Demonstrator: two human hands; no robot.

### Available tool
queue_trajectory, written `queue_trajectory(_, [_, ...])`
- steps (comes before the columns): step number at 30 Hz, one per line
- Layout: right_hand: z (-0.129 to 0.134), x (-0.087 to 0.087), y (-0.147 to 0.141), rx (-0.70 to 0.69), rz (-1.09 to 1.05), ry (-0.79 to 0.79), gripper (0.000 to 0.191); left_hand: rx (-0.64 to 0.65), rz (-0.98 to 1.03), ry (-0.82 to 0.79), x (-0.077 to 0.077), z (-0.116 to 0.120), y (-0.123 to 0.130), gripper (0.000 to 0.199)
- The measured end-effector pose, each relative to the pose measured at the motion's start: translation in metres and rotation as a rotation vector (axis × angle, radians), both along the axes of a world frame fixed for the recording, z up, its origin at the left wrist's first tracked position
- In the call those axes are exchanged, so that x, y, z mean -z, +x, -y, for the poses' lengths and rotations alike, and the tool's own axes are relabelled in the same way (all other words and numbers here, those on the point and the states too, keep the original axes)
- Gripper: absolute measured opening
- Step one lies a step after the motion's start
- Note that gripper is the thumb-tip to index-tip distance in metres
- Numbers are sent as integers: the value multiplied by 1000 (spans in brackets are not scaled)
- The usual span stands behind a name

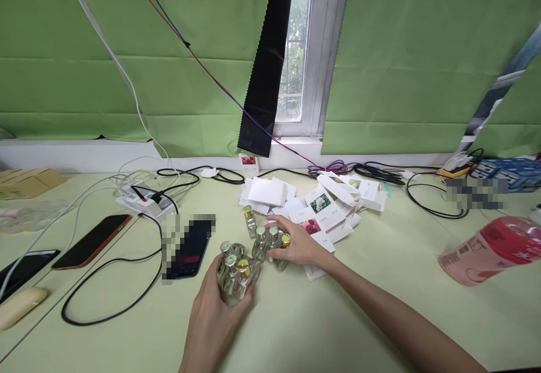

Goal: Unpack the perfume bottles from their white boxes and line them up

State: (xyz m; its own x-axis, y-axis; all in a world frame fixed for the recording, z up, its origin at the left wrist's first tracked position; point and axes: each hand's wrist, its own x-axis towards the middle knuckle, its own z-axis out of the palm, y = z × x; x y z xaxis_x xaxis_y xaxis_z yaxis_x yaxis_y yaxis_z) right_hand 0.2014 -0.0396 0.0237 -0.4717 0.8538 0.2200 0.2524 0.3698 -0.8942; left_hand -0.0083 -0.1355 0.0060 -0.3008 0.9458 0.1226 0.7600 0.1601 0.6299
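My left hand curls around a cluster of small clear glass bottles with silver and gold caps. Beside it, my right hand is closed about a second group of glass bottles, also silver- and gold-capped. The two clusters stand close together at the middle of the table. Just behind them, a single gold-capped bottle stands apart. White cardboard boxes, some with flower or fruit pictures, lie in a loose pile behind my right hand. Fingers hide part of both clusters.
Left of my hands lie a dark phone, a red-edged phone and a power strip with tangled cables. A pink plastic jar sits on the right. Black cables run along the wall.
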Motion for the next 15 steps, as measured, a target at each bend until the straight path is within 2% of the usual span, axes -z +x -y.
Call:
queue_trajectory(6, [-1,0,3,-42,13,-10,70,-75,-20,10,-11,7,0,82])
queue_trajectory(11, [-5,4,6,-94,6,9,69,-74,-49,27,-10,1,-4,85])
queue_trajectory(15, [-4,2,10,-128,14,9,70,-65,-23,44,-8,-1,-4,84])
